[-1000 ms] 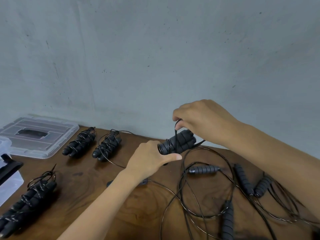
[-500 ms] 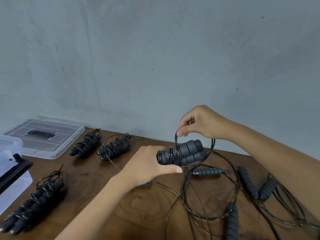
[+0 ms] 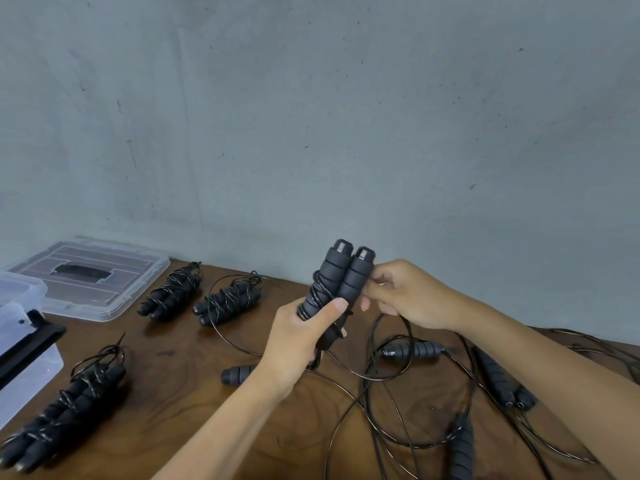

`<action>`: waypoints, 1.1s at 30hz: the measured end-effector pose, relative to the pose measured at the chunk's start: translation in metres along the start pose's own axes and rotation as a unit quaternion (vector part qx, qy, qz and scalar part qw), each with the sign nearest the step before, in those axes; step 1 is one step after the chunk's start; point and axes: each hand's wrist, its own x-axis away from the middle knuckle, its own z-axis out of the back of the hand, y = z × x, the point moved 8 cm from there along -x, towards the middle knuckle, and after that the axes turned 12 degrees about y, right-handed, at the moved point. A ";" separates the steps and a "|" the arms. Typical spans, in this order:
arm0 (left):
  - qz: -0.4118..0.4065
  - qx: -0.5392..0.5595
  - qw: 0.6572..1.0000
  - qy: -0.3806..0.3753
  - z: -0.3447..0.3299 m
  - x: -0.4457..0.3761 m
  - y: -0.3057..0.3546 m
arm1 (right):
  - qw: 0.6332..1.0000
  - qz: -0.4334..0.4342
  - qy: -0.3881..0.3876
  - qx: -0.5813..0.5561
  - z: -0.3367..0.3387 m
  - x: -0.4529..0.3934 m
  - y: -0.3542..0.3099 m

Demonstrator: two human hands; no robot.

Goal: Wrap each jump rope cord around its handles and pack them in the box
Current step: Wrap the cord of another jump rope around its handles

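Observation:
My left hand (image 3: 300,337) grips the lower end of a pair of black foam jump rope handles (image 3: 341,275), held upright above the table, with thin black cord wound round their lower half. My right hand (image 3: 403,294) is beside the handles on the right, fingers curled against them and pinching the cord. The loose black cord (image 3: 388,368) hangs down from the hands in loops onto the wooden table (image 3: 180,386). A clear plastic box (image 3: 20,341) with a black latch stands at the left edge.
Three wrapped rope bundles lie on the table: two at the back (image 3: 171,294) (image 3: 227,303) and one front left (image 3: 65,414). A clear lid (image 3: 93,278) lies back left. Unwrapped handles (image 3: 414,349) (image 3: 498,382) (image 3: 462,448) and tangled cords cover the right side. A grey wall stands behind.
The handle pair has swung from lying sideways to upright in my left hand. My right hand came down from above the handles to their right side, still with the cord.

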 end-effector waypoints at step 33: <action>-0.113 -0.117 0.969 0.184 0.035 -0.022 0.029 | 0.936 0.042 0.151 0.314 0.012 0.045 -0.067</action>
